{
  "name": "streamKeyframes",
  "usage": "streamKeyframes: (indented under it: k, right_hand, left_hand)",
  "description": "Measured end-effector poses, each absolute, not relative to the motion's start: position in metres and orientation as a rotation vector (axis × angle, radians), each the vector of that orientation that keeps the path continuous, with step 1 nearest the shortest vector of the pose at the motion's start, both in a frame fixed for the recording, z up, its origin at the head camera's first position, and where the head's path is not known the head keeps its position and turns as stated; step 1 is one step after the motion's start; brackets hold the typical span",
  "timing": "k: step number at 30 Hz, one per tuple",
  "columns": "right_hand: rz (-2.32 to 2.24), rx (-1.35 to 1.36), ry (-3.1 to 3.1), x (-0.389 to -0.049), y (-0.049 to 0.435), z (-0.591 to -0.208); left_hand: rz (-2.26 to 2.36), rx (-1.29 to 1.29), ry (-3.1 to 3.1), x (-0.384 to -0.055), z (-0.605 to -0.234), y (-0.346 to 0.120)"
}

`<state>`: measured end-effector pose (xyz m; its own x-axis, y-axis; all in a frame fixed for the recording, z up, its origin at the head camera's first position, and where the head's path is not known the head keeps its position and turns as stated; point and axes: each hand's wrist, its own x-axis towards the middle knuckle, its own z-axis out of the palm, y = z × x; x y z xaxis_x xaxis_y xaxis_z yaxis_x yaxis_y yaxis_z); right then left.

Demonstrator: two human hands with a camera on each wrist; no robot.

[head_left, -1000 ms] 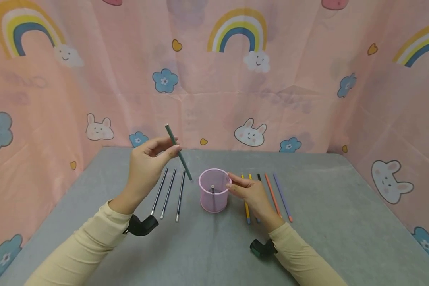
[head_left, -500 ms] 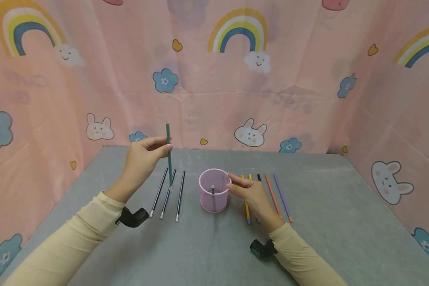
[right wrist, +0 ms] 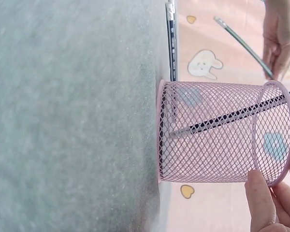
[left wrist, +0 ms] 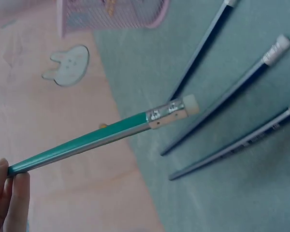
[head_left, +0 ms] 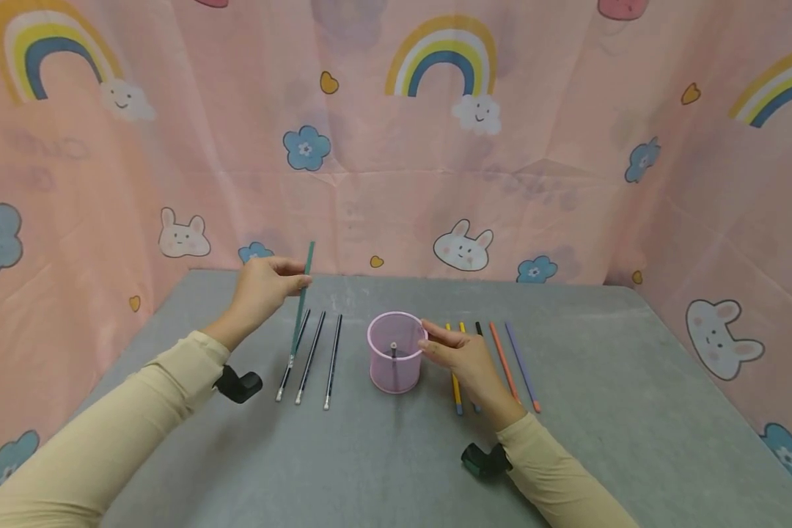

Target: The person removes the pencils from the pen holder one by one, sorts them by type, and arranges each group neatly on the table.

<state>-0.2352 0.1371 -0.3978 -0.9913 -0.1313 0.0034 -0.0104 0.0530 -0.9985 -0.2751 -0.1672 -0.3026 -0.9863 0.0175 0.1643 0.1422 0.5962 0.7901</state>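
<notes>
My left hand point(head_left: 260, 293) pinches a green pencil point(head_left: 301, 312) near its upper end. Its white eraser point(left wrist: 191, 104) points down and overlaps the leftmost of three dark blue pencils point(head_left: 311, 359) in the head view. Those pencils lie side by side on the table, left of a pink mesh pen holder point(head_left: 378, 370). Fingers and thumb of my right hand point(head_left: 465, 359) pinch the holder's rim from the right. One dark pencil point(right wrist: 222, 118) leans inside the upright holder, eraser end down, as the right wrist view shows through the mesh.
Right of the holder lie two yellow pencils point(head_left: 456, 385), a black pencil point(head_left: 478, 328), an orange-red pencil point(head_left: 504, 359) and a purple pencil point(head_left: 523, 367), partly behind the right hand. A pink patterned curtain point(head_left: 369, 205) hangs behind the grey table point(head_left: 600, 411).
My left hand has moved left with the green pencil, away from the holder and over the dark blue pencils. The pencil's top now leans right instead of left. My right hand stays at the rim.
</notes>
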Motion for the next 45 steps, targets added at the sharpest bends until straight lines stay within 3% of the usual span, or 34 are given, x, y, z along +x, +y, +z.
streamKeyframes:
  k: [19, 45]
  right_hand:
    - [-2.113, -0.170, 2.204, -0.236, 0.138, -0.397]
    - [-2.118, -0.147, 2.176, -0.233, 0.139, -0.397]
  left_hand:
    - [-1.056, 0.055, -2.975, -0.313, -0.349, -0.197]
    - [-0.927, 0.063, -3.067, -0.313, -0.387, -0.205]
